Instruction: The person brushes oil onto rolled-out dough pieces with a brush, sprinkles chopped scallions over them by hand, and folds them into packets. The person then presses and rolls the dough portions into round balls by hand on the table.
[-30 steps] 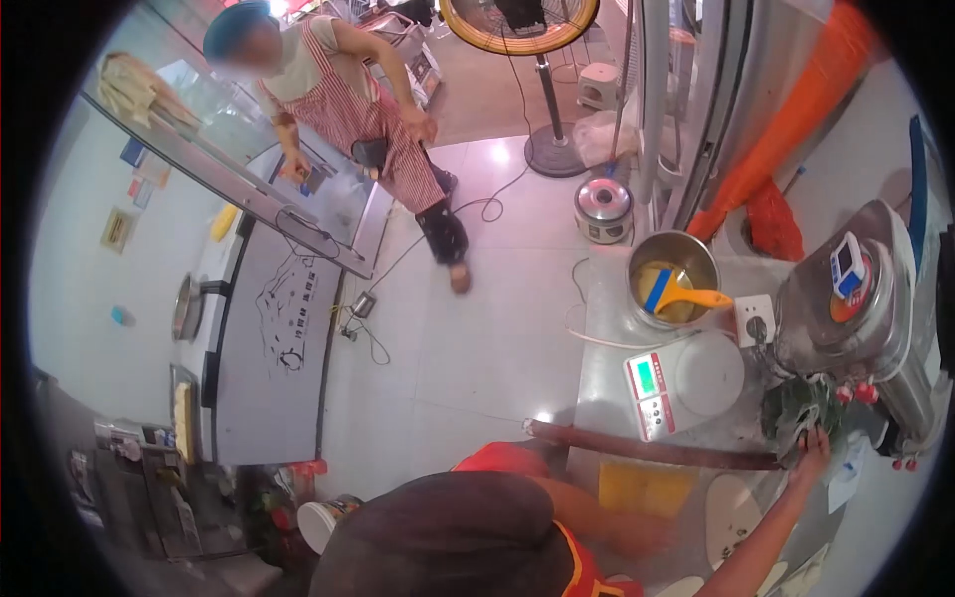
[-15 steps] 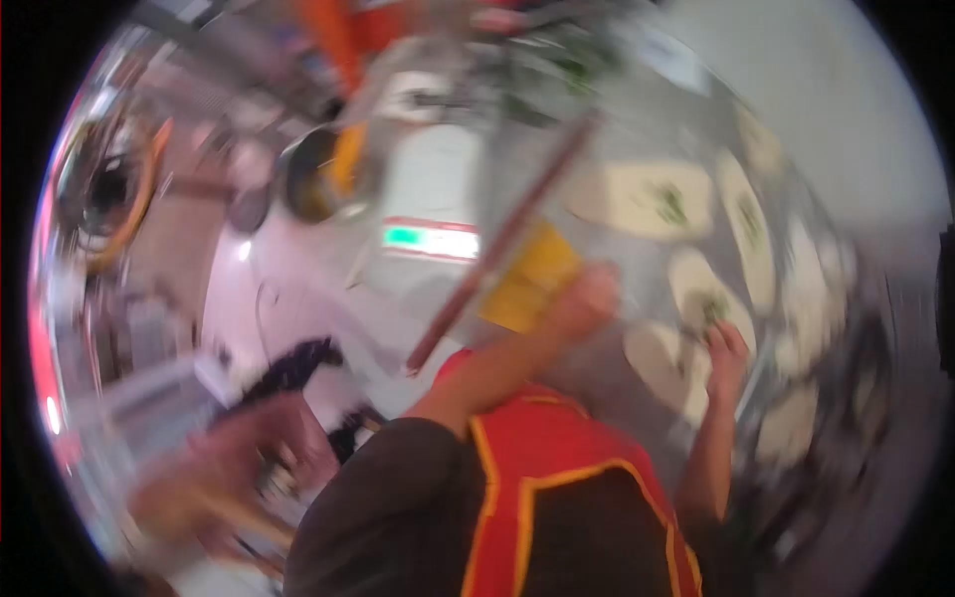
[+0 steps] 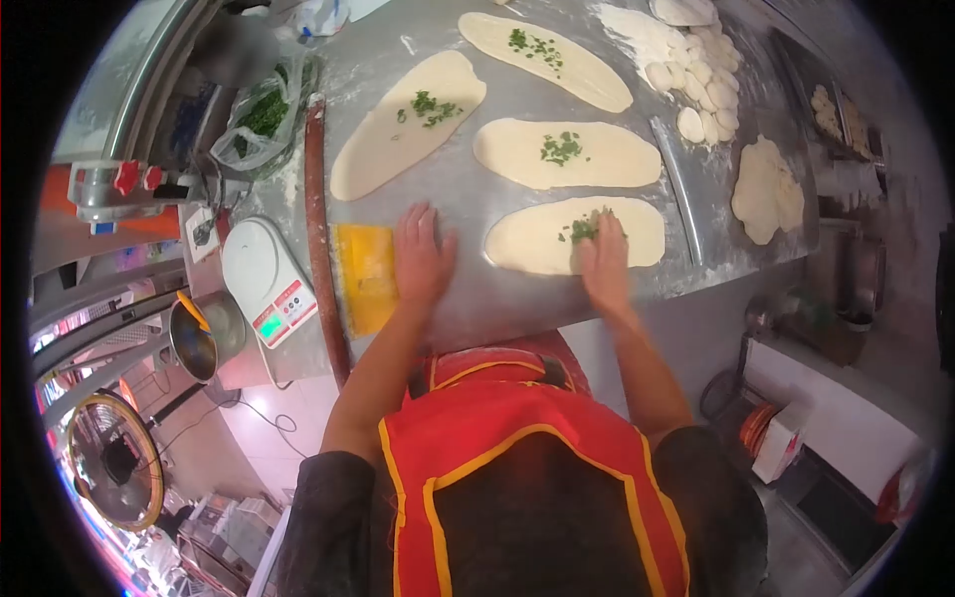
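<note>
My left hand (image 3: 423,257) rests on the metal worktop with its fingers stretched out, right beside a flat yellow dough scraper (image 3: 365,279). Over the nearest flattened oval of dough (image 3: 522,239) is my right hand (image 3: 605,254), its fingers extended at a small heap of chopped green herbs (image 3: 579,230); part of the heap is hidden under them. Beyond lie a middle dough oval (image 3: 507,154), a left dough oval (image 3: 373,149) and a far dough oval (image 3: 597,85), each topped with chopped greens.
A long wooden rolling pin (image 3: 316,209) lies left of the scraper, with a digital scale (image 3: 261,257) beyond it. At the upper left is a plastic bag of chopped greens (image 3: 264,114). Right of the ovals are a metal bar (image 3: 678,189), dough pieces (image 3: 706,85) and a loose dough slab (image 3: 766,189).
The view has swung round and sharpened, so the worktop now appears turned. My right hand stays at the herbs on a dough oval; my left hand stays near the scraper.
</note>
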`<state>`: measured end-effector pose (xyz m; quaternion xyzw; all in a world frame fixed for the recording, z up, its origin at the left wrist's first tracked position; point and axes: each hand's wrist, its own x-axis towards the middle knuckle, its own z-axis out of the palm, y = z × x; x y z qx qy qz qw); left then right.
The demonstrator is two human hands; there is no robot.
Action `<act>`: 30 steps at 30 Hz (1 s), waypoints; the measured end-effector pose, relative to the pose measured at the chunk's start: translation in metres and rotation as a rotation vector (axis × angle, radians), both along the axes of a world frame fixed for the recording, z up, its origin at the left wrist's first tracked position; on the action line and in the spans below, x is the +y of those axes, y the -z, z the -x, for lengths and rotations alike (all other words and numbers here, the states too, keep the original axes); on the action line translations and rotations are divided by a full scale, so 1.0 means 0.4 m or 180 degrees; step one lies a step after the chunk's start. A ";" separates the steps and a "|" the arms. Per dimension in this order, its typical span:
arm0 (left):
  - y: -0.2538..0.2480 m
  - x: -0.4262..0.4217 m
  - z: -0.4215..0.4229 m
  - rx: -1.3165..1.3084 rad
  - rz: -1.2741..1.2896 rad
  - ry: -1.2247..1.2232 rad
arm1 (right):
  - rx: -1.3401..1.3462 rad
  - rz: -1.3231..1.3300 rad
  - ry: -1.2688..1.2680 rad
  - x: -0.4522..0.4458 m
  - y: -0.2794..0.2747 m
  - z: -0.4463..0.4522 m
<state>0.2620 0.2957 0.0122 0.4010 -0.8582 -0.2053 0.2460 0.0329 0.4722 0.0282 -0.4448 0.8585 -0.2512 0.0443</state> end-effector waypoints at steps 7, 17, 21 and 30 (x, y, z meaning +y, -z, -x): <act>-0.002 0.004 0.005 -0.0128 -0.0011 0.0054 | 0.0132 -0.0293 -0.0905 -0.021 -0.019 -0.186; 0.001 0.003 0.012 -0.0111 0.0125 0.0034 | 0.0806 -0.1010 0.0057 0.087 -0.013 0.037; -0.003 -0.002 0.010 -0.0189 0.0124 0.0056 | 0.0670 -0.0812 -0.0249 -0.034 -0.041 0.070; -0.011 -0.003 0.015 -0.0290 0.0017 0.0040 | 0.0291 -0.0518 -0.0845 -0.306 0.018 -0.003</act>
